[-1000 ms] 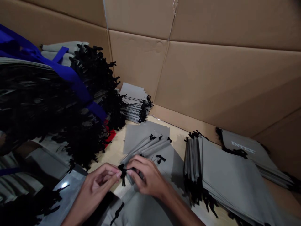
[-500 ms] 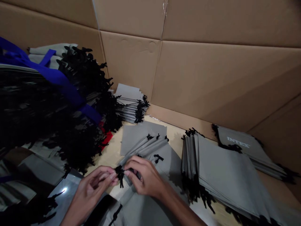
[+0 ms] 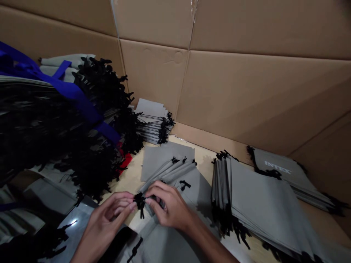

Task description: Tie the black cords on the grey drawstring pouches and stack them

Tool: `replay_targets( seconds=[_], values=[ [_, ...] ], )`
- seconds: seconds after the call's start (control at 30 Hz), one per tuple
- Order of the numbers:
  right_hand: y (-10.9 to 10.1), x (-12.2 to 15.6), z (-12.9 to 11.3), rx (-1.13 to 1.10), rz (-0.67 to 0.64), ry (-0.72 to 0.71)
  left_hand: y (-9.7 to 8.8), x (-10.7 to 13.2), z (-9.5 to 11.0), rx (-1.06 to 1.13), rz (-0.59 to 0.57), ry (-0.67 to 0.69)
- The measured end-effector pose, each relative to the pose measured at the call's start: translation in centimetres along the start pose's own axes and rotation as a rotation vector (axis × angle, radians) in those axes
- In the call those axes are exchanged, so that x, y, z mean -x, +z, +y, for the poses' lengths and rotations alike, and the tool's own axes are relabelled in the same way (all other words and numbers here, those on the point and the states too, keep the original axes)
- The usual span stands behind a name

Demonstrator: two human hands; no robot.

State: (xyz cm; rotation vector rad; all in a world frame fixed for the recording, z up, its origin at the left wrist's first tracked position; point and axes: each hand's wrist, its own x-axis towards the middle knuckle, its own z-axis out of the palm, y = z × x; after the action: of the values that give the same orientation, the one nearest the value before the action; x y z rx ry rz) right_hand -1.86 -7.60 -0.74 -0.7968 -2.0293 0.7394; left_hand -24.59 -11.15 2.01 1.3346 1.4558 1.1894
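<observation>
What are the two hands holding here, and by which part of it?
The left hand and the right hand both pinch a black drawstring at its knot, one from either side.

A packing workshop: cardboard walls [image 3: 255, 98] around stacked drawstring bags [image 3: 260, 204].

Tan corrugated cardboard walling [image 3: 263, 98], panelled, behind a pale bench [image 3: 201, 157].
Folded seams throughout; clear tape [image 3: 194, 11] on upper joint; light dim, soft shadow across lower panels.
</observation>
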Motion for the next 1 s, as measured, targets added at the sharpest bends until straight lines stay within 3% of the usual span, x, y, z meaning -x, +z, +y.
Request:
replay_targets(
  seconds=[0.17,0.33,0.6,0.83,1.0],
  values=[
    [-0.1,-0.1,-0.1,0.007,-0.002,0.01,-0.3,0.2,-0.5,-0.056,-0.013,0.111],
    [0.2,0.0,0.2,0.001,0.024,-0.019,0.0,0.3,-1.5,-0.163,-0.135,0.17],
    [0.1,-0.1,0.2,0.05,0.034,-0.07,1.3,-0.1,-0.6,-0.342,-0.113,0.298],
    [0.0,-0.1,-0.3,0.152,0.019,-0.072,0.6,-0.7,-1.6,-0.288,-0.201,0.242],
    [0.6,-0.3,-0.5,0.169,0.018,-0.067,0.3,-0.8,-1.6,-0.201,-0.156,0.232]
  ],
)
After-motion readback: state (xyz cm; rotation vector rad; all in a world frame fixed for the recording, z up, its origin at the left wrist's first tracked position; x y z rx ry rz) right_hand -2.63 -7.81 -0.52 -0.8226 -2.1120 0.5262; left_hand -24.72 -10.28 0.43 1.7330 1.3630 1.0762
